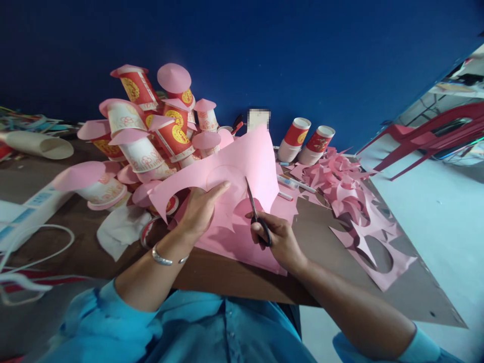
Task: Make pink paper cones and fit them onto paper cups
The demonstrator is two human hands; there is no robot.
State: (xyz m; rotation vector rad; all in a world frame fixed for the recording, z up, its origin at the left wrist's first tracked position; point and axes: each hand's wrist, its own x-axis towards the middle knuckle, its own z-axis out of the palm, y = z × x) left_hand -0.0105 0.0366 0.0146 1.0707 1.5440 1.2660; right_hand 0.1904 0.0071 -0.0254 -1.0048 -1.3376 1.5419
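A sheet of pink paper [260, 151] is held up over the table, with a circle drawn on it and round bites cut from its lower edge. My left hand [202, 206] grips the sheet at its lower left, thumb on top beside the drawn circle. In my right hand [278, 234] is a pair of scissors [254, 204] with black handles. Their blades point up and lie against the sheet, just right of the circle. Beneath, more pink paper [242, 249] lies flat near the table's front edge.
Paper cups with pink cone tops [170, 136] are heaped at the left back. Two stacks of cups [297, 136] lean against the blue wall [242, 50]. Pink offcuts [351, 186] cover the right side, with pens [297, 184] beside them. A red chair [427, 131] stands beyond the table.
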